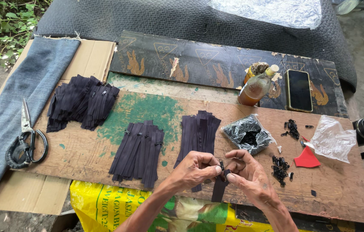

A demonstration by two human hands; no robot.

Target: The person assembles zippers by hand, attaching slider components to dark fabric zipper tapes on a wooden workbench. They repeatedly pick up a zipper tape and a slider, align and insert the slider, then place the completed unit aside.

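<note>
Where the fingers meet, the slider is hard to see; left hand [197, 168] and right hand [246, 172] pinch a dark zipper [219, 189], with zipper piles [138, 154] on the tabletop [83, 154].

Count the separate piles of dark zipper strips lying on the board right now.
3: a left pile near the denim, a middle pile on the green paint, and a right pile behind the hands, partly hidden.

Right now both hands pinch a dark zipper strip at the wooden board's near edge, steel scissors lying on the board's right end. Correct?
Not quite. The steel scissors lie at the left end, on blue denim cloth, per the head view. Left hand and right hand do pinch the dark zipper strip.
</note>
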